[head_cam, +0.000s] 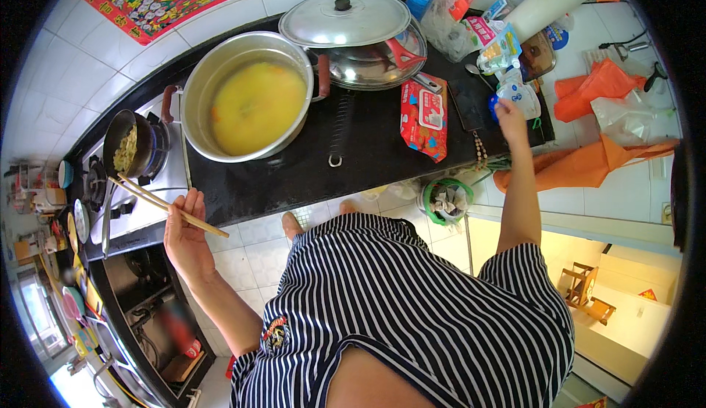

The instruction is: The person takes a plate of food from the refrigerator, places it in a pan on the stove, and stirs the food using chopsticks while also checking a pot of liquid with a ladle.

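In my left hand [187,242] is a pair of wooden chopsticks [171,206], their thin ends directed at the gas stove [160,187]. Just beyond those ends, a dark frying pan [144,137] sits over a lit burner, with yellowish, egg-like food [127,151] inside. My right hand [512,118] reaches to the far right of the counter. Its fingertips meet a small blue round object [493,107] beside a white plastic pouch [521,96]; whether they grip it cannot be told.
Between my hands stands a large metal pot [248,151] of yellow liquid. Metal lids [347,19], a red wipes pack [423,118] and a dark flat rectangular object [466,104] share the black counter [276,187]. Below is a green-rimmed bin [469,193]; orange cloth [573,168] hangs right.
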### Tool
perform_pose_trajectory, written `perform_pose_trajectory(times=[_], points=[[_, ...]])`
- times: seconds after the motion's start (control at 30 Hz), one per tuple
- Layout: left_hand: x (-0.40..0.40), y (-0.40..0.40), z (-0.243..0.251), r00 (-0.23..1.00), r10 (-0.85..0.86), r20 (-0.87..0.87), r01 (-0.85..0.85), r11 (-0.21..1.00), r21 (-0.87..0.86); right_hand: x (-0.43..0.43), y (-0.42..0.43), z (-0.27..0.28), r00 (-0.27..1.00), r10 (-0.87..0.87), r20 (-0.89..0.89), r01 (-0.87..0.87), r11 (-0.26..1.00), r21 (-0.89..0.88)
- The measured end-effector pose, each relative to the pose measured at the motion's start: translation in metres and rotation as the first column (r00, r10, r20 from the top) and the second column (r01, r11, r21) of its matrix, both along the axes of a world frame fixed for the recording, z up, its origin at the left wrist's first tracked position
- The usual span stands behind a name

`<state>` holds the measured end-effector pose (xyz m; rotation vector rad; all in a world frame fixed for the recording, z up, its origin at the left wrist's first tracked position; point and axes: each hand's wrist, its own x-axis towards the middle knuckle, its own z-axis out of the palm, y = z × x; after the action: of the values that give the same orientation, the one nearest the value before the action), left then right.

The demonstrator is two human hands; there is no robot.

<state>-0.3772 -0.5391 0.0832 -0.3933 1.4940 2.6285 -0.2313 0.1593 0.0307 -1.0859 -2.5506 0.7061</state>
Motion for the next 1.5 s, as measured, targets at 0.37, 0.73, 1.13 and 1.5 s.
perform_pose_trajectory(times=[0.37, 0.73, 1.13, 1.5], points=[[0.014, 0.009, 0.008, 0.997, 0.072, -0.012, -0.072, 0.996, -0.051, -0.031, -0.024, -0.079, 0.926, -0.126, 0.355, 0.102, 0.991, 0.086], [0.053, 0.008, 0.004, 0.991, 0.133, 0.014, -0.131, 0.987, -0.090, -0.067, -0.013, -0.083, 0.913, -0.084, 0.398, 0.042, 0.993, 0.114], [0.054, 0.011, -0.005, 0.991, 0.133, -0.002, -0.132, 0.988, -0.075, -0.069, 0.000, -0.098, 0.923, -0.082, 0.377, 0.047, 0.994, 0.100], [0.042, 0.004, -0.014, 0.992, 0.123, 0.016, -0.123, 0.992, -0.026, 0.030, -0.109, -0.099, 0.779, -0.429, -0.458, 0.327, 0.900, -0.288]])
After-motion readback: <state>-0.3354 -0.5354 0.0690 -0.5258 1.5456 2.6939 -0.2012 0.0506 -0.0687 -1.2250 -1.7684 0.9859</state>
